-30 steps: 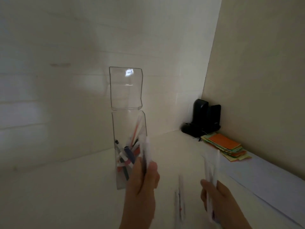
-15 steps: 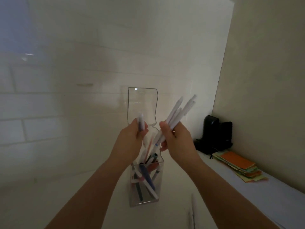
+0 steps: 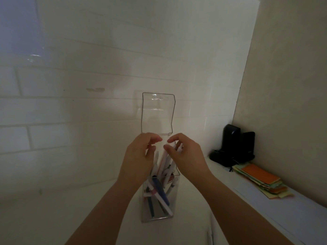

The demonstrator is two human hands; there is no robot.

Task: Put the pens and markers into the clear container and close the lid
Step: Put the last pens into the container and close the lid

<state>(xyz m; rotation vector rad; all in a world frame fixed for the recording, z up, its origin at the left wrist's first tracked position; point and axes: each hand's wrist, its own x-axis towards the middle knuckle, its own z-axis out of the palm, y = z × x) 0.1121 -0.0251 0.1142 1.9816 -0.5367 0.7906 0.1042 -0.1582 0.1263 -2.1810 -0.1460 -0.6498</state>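
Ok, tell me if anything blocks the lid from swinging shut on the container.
Yes. The lid stands open and upright behind the clear container. Both hands, left hand and right hand, hover over the opening, and several white pens poke up above the rim, right in the lid's closing path.

Both hands, left and right, cover the container's upper part and the pen tops, so can't tell if either hand grips a pen or just touches. Pens in the bottom overlap in dim light; count and colours mostly unreadable, and a thin pale object at the bottom edge is cut off and too faint to identify. Black device in the corner is a dark blob, paper stack blurred, forearms cropped by the frame.
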